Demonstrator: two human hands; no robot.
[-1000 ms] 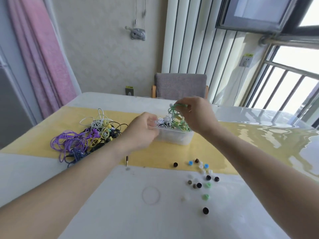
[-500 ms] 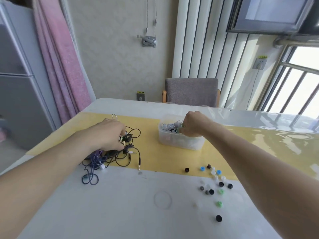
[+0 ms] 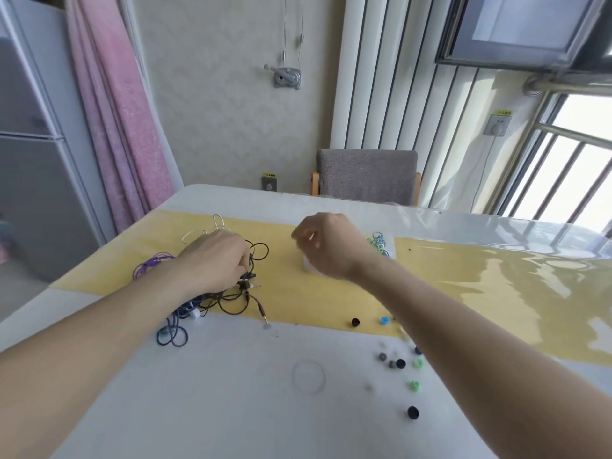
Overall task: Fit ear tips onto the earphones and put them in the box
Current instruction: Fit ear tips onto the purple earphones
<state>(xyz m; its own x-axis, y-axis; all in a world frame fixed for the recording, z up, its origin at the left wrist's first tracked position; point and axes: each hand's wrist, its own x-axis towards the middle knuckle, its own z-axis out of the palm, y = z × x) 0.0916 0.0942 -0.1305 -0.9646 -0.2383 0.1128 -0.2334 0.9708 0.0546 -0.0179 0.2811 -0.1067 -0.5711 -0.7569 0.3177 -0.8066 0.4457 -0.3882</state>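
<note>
Nearest on the white table [image 3: 231,409] lie the loose ear tips [image 3: 400,363], scattered in black, green, blue and pale colours to the right, partly under the right forearm. A faint ring mark [image 3: 308,376] shows on the table surface beside them.

Further out, on the yellow runner [image 3: 463,286], the left hand [image 3: 215,260] rests on the tangle of earphones [image 3: 231,293], its fingers curled down into the dark cords, gripping them as far as can be seen (the fingertips themselves are hidden by the back of the hand). Purple [image 3: 150,265], white [image 3: 205,230] and navy [image 3: 172,329] cords spread around it.

The right hand [image 3: 326,246] hovers just above the near edge of the clear box [image 3: 387,250], fingers loosely curled and seemingly holding nothing. The box already contains green and blue earphones, and is mostly hidden behind the wrist.

The step in hand looks like picking the next pair out of the pile. To do it well, pinch a single cord near its earbuds and lift slowly, letting the other cords fall away instead of dragging the whole knot; the free right hand can pin the pile down or tease loops apart. Then bring the buds close to the ear tips, so matching colours are within reach.
</note>
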